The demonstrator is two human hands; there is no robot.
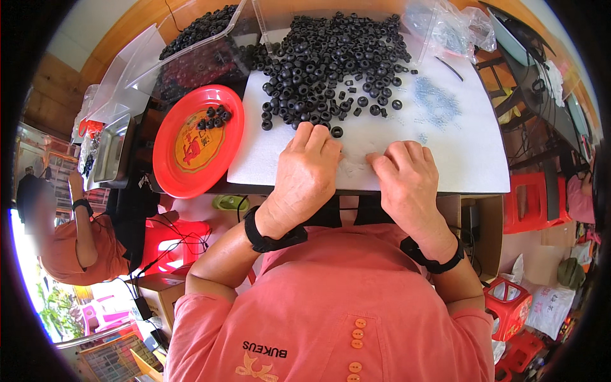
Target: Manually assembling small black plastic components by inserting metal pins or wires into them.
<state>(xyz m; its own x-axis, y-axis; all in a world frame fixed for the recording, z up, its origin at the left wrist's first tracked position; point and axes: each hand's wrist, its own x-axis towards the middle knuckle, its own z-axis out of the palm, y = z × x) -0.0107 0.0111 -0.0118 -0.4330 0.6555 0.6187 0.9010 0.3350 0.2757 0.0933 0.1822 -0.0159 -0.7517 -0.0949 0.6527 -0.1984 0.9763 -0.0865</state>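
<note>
Glossy black, plastic-looking round beads (pixel 347 54), heaped beyond the curled fingers of the left hand (pixel 305 172) and right hand (pixel 408 179) on the white-sheeted surface (pixel 468 162), are probably best taken singly, though whether anything is held cannot be told

The fingertips of the left grip (pixel 309 159) and the right grip (pixel 404 172) are hidden behind the backs of the hands, so whether either pinches anything cannot be told. Beads low in the heap of black beads (pixel 337 57) are covered by those above. The pale blue bits (pixel 436 102) are too small to make out. A white sheet (pixel 471 156) hides most of the bench (pixel 254 189). The lower edge cuts off the wearer's shirt (pixel 318 299); the head of a seated person (pixel 79 251) is blurred.
</note>
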